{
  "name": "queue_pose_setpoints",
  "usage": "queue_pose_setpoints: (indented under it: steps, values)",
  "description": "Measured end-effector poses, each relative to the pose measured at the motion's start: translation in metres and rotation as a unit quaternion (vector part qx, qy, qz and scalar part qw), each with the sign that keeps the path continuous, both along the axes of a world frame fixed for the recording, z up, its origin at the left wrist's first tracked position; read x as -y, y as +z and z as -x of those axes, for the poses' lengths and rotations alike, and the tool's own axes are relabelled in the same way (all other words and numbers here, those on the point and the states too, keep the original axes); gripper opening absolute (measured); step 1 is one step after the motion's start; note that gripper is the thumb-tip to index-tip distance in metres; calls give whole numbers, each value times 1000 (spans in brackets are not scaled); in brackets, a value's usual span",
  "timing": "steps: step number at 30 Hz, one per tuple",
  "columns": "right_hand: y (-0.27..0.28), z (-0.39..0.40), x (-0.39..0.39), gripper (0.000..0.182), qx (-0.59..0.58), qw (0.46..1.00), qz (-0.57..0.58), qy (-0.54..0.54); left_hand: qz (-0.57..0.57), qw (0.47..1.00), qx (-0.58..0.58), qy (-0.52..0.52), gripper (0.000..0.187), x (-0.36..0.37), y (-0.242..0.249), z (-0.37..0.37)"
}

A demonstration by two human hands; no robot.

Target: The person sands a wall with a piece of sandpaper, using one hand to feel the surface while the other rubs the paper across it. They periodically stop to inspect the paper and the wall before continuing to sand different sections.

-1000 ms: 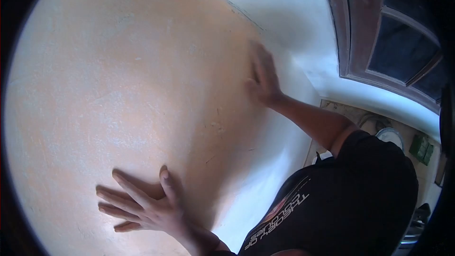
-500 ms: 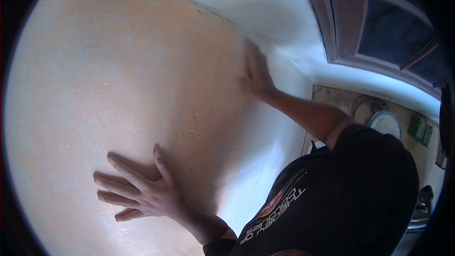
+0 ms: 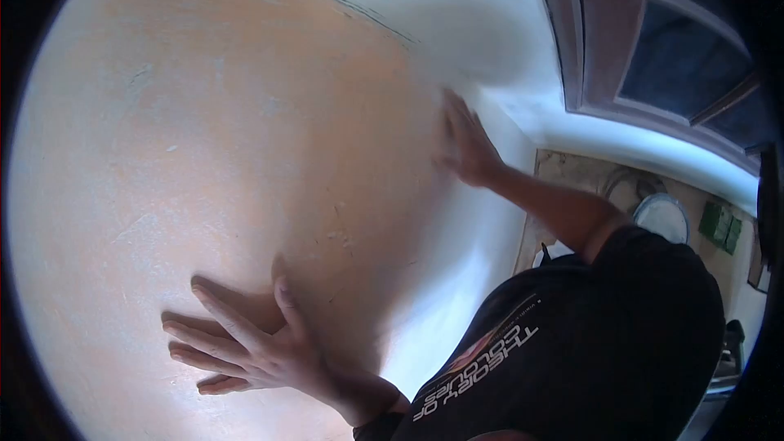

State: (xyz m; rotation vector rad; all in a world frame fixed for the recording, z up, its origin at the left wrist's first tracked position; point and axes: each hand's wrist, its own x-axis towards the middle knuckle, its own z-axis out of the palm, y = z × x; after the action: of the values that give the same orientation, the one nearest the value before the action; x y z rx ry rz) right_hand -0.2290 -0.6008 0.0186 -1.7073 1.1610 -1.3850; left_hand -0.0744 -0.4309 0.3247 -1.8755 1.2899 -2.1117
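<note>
A large wall [image 3: 237, 131] with patchy peach and whitish paint fills the left and middle of the view. Low on it lies my left hand [image 3: 253, 347], flat, its fingers spread and nothing in it. My right hand [image 3: 469, 143] is up at the wall's right side, where the peach fades to white. Its fingers are extended and slightly blurred by motion; whether something thin lies under the palm cannot be made out.
A brown-framed window or door [image 3: 604, 24] with dark panes is at upper right. Below it, on the floor [image 3: 572, 165], stand a round whitish-topped container [image 3: 661, 219] and a green object [image 3: 719, 227]. A dark crack line runs along the wall's top.
My right hand has moved right and slightly down along the wall. My left hand stays at nearly the same place, its thumb a little lower.
</note>
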Motion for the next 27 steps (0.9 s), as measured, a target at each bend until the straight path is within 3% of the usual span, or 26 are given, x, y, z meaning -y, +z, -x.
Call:
queue_pose_setpoints:
  steps: [1, 3, 4, 6, 9, 12, 14, 16, 22, 24, 27]
  values:
    - [-22, -3, -15, 105, -58, 994, -94, 14, -7, 1000, 0, 20, 85, -1, 0, 2]
    - [-36, -10, -22, 107, -28, 999, -29, 5, -12, 999, -1, 36, 85, 1, 0, 1]
    - [-14, -7, -9, 107, -31, 999, -25, 4, -6, 1000, -3, 15, 84, 2, -1, -1]
    - [40, -11, 19, 108, 25, 989, 141, -28, -11, 1000, -4, 3, 82, -2, -1, -5]
    - [111, -7, 41, 108, 50, 984, 164, -38, -11, 1000, -5, -3, 83, -2, 0, -6]
    - [72, -8, 33, 108, -20, 985, 167, -26, -6, 1000, -4, -3, 83, -4, 3, -9]
    - [9, -15, 5, 108, -14, 996, 92, -5, -13, 1000, -10, -12, 82, -2, 0, -7]
    - [-28, -12, -30, 113, -99, 993, 13, 55, -10, 1000, -4, 0, 82, -2, -1, -3]
    - [68, -14, 28, 114, -1, 996, 91, -25, -16, 1000, -6, 15, 83, -1, 0, -6]
    - [66, -11, 31, 115, 12, 993, 110, -47, -15, 1000, -3, 8, 83, 0, -2, -5]
    - [43, -20, -15, 116, -10, 995, 95, 22, -7, 1000, -9, 18, 85, 0, -1, -7]
